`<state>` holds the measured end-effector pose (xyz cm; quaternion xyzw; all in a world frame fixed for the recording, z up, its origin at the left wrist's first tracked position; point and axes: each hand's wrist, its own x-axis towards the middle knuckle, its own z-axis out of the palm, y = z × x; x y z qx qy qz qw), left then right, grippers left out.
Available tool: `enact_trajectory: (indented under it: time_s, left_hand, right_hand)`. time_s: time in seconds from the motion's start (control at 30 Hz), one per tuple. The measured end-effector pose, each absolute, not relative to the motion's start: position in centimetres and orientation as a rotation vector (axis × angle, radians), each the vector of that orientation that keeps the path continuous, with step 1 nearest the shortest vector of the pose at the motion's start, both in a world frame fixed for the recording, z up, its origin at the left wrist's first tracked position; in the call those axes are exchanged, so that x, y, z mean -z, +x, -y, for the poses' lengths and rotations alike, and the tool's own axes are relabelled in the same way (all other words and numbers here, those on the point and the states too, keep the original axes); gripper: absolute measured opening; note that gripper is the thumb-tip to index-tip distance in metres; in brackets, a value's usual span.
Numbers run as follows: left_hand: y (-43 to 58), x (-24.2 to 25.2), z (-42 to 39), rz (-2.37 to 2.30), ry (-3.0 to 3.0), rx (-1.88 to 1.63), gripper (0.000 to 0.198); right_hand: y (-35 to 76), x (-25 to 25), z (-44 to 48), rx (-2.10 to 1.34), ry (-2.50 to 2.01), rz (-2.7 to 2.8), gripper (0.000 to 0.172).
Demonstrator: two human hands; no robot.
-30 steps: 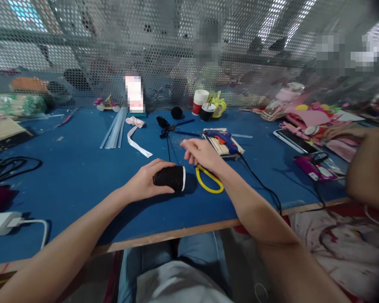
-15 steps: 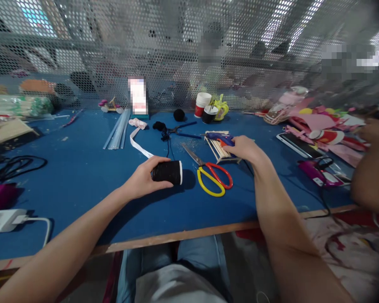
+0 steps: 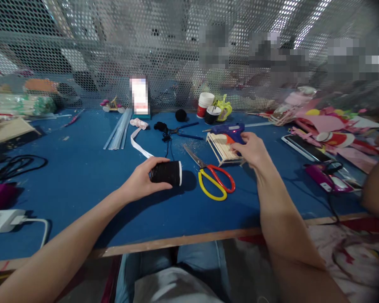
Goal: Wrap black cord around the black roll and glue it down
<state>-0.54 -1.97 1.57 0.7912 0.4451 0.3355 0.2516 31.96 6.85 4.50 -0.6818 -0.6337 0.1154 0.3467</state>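
Note:
My left hand [image 3: 143, 179] is wrapped round a cup [image 3: 164, 173] covered in black, lying on its side with its white rim to the right. A black strand runs from near the cup to a dark tangle of yarn [image 3: 160, 127]. My right hand [image 3: 252, 148] grips a blue glue gun [image 3: 229, 129] with an orange trigger, its nozzle pointing left. The gun is over a small wooden stick rack [image 3: 224, 149]; whether they touch I cannot tell. Between my hands lie scissors [image 3: 212, 174] with one yellow and one red handle, blades apart.
Clear glue sticks [image 3: 117, 130], a white ribbon [image 3: 140, 146], blue-handled pliers [image 3: 186, 130] and a black ball [image 3: 181, 115] lie farther back. Cups [image 3: 206, 103] stand before the mesh screen. At right are a phone [image 3: 306, 147], a purple device [image 3: 328, 179] and another person's arm [image 3: 377, 185].
My right hand has raised the glue gun slightly, and more of the rack and a clear stick behind the gun now show. My left hand holds the cup almost unmoved.

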Motion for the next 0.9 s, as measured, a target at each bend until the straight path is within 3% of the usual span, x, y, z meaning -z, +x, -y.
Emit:
enact_trajectory:
  time_s: [0.17, 0.53, 0.73, 0.9]
  left_hand:
    - [-0.7, -1.5, 1.8, -1.203, 2.126, -0.924, 0.060]
    - [-0.7, -1.2, 1.7, -1.257, 2.183, -0.948, 0.058]
    - [-0.4, -1.1, 1.4, -1.273, 2.221, -0.980, 0.057]
    - [-0.1, -1.0, 1.2, -1.278, 2.240, -1.027, 0.056]
  right_hand:
    - [29.6, -6.9, -4.6, -0.885, -1.442, 1.533, 0.020]
    - [25.8, -7.3, -0.8, -1.132, -1.215, 1.947, 0.025]
    - [26.1, -6.6, -0.4, -1.093, -1.243, 2.040, 0.026]
    - [26.4, -6.7, 0.1, -0.750, -1.279, 2.192, 0.027]
